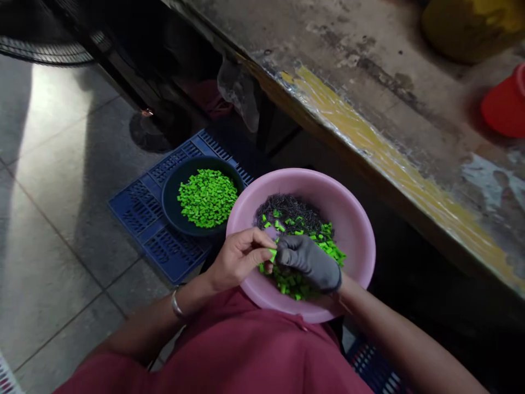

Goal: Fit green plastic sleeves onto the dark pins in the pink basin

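Observation:
Over the pink basin (361,241) my two hands meet fingertip to fingertip. My bare left hand (241,257) pinches a small bright green piece (272,254) between thumb and forefinger. My right hand (309,262), in a grey glove, is closed right beside that piece; whatever its fingers grip is hidden. Inside the basin lie a heap of thin dark pins or wires (293,210) and many loose green pieces (332,249). To the left, a dark green bowl (170,210) holds a pile of similar green pieces (208,198).
The bowl rests on a blue plastic crate (137,210) on the tiled floor. A worn workbench (369,93) runs along the right, with a red container (506,104) and a yellowish one (467,27) on it. A fan (49,57) stands at upper left.

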Tool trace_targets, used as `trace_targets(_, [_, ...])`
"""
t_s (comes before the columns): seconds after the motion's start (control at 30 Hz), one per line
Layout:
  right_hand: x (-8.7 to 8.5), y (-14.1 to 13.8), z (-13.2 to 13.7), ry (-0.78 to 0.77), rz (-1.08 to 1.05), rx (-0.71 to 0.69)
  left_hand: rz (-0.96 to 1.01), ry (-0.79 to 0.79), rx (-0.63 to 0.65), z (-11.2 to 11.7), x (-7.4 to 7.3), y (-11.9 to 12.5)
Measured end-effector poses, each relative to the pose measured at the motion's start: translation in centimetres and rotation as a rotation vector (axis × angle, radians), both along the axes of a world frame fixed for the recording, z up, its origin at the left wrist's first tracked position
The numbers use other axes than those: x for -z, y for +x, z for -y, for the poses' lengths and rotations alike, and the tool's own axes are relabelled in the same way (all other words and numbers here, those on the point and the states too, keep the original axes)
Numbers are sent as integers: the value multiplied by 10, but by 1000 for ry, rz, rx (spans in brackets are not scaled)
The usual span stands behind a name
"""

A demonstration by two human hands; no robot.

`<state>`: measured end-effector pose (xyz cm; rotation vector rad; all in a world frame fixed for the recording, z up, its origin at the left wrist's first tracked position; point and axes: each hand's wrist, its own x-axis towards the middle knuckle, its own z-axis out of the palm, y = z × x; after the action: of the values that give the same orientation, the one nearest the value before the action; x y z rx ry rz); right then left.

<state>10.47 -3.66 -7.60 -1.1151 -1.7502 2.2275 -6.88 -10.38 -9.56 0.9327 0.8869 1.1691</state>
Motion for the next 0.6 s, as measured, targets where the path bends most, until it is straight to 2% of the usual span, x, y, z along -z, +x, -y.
trace_targets(0.07, [-3, 4, -5, 66, 0, 11, 0, -116, 19, 0, -4, -4])
trace_targets(0.13, [-6, 9, -13, 162, 82, 66, -53, -143, -17, -1, -6, -13])
trace_targets(0.23, [-6, 20, -27, 344, 282, 137, -254, -120, -184, -4, -2, -38])
trace_targets(0.3, [-4, 26, -35, 500, 400, 99, -477, -112, -330, -8, 7, -63])
trace_targets(0.4, [2, 30, -43, 750, 571, -125, -899, -66, -469, -16, 22, -97])
trace_targets(0.47, [7, 27, -44, 858, 668, -317, -1145, 44, -508, -19, 25, -106])
trace_targets(0.53, [12, 18, -44, 942, 730, -521, -1256, 179, -496, -20, 17, -98])
trace_targets(0.6, [19, 6, -43, 1011, 739, -702, -1226, 294, -357, -20, 3, -77])
